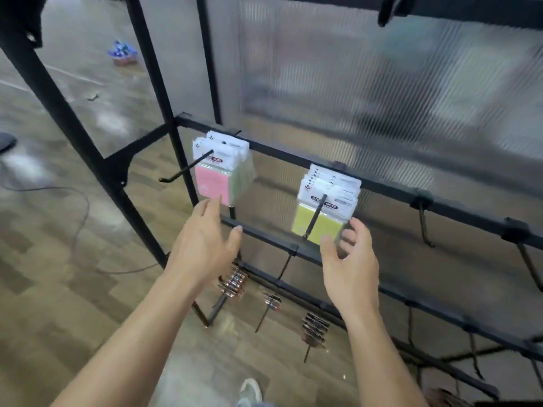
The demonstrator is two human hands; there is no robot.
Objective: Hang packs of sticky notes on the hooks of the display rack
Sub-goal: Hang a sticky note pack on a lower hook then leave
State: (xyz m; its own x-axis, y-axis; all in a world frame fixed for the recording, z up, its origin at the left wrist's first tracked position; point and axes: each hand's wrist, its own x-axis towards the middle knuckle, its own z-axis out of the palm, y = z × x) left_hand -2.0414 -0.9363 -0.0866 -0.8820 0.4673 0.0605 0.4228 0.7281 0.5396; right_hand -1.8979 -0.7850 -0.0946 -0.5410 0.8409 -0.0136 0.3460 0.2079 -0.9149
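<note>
Several packs of sticky notes hang on two hooks of the black display rack point(382, 183). The left bunch point(213, 180) shows a pink pack in front; its hook point(182, 171) sticks out to the left. The right bunch point(318, 218) shows a yellow pack in front, with its hook point(316, 215) pointing down at me. My left hand point(205, 239) reaches up just under the pink pack with straight fingers and holds nothing. My right hand point(349, 259) is at the lower right corner of the yellow pack, fingers loosely spread, empty.
Bare hooks point(424, 224) stand along the same bar to the right. Lower bars carry hooks with battery packs point(235, 283) and other small packs point(314, 327). A ribbed translucent panel point(382, 83) backs the rack. A cable point(82, 207) lies on the wooden floor at left.
</note>
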